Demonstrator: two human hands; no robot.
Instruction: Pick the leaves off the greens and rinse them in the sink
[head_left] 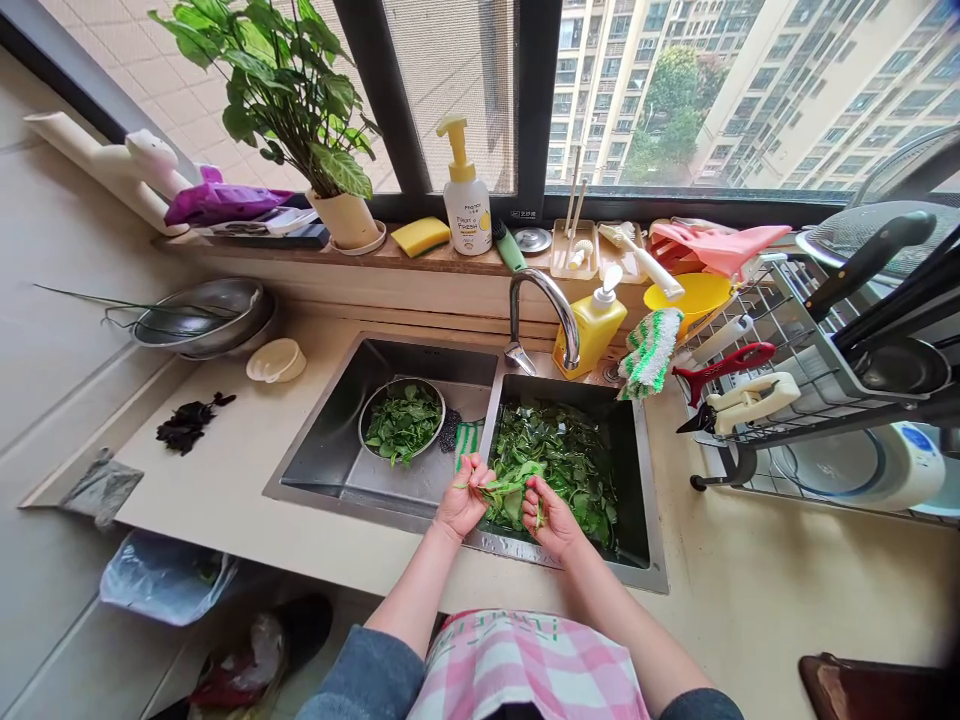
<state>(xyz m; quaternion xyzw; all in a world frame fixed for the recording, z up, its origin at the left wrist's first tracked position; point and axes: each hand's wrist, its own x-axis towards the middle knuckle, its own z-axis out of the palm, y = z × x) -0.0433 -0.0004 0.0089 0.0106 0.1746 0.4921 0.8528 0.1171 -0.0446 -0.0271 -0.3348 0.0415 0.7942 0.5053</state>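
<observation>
Over the front of the double sink [341, 350], my left hand [463, 498] pinches one end of a small bunch of leafy greens [510, 485]. Closed around the other side of that bunch is my right hand [551, 515], with a stem poking out below its fingers. Beneath my hands, the right basin holds many dark green leaves [559, 450] in water. In the left basin, a round metal bowl [365, 430] contains more greens. A green and white striped cloth [469, 440] and a dark scrubber [449, 430] lie beside that bowl.
The faucet [547, 300] rises behind the basins, near a yellow bottle [592, 330]. To the right stands a wire rack [795, 330] with knives and scissors. Pans [206, 310], a cream bowl [276, 360] and a dark clump [191, 425] occupy the left counter. A lined bin [165, 580] hangs below.
</observation>
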